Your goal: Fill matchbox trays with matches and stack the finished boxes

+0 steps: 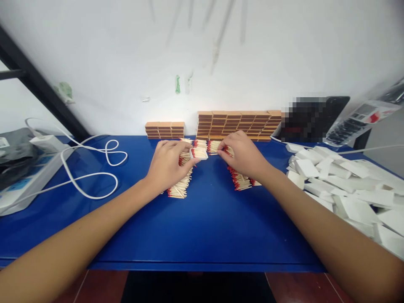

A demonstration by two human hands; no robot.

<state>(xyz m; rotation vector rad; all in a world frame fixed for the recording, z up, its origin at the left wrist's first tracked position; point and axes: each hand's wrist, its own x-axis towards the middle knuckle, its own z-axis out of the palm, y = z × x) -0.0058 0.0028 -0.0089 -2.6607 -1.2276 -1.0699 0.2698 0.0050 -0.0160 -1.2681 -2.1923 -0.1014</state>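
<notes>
My left hand [168, 162] grips a small white matchbox tray [200, 154] by its side, thumb in front and fingers behind. Red-tipped matches lie inside that tray. Just to the right, my right hand [242, 153] is closed in a pinch at the edge of a row of matches [213, 146]; whatever is between its fingertips is too small to make out. A heap of loose matches [179, 187] spreads under and in front of my left hand. Below my right hand lies another heap of matches [241, 181], partly hidden by the palm and wrist.
Against the wall stand a long stack of brown-sided matchboxes [238, 124] and a shorter stack [164, 130]. White empty trays [353, 181] pile up at the right, near a dark device [336, 115]. A white cable [94, 173] and power strip [34, 181] occupy the blue table's [195, 235] left.
</notes>
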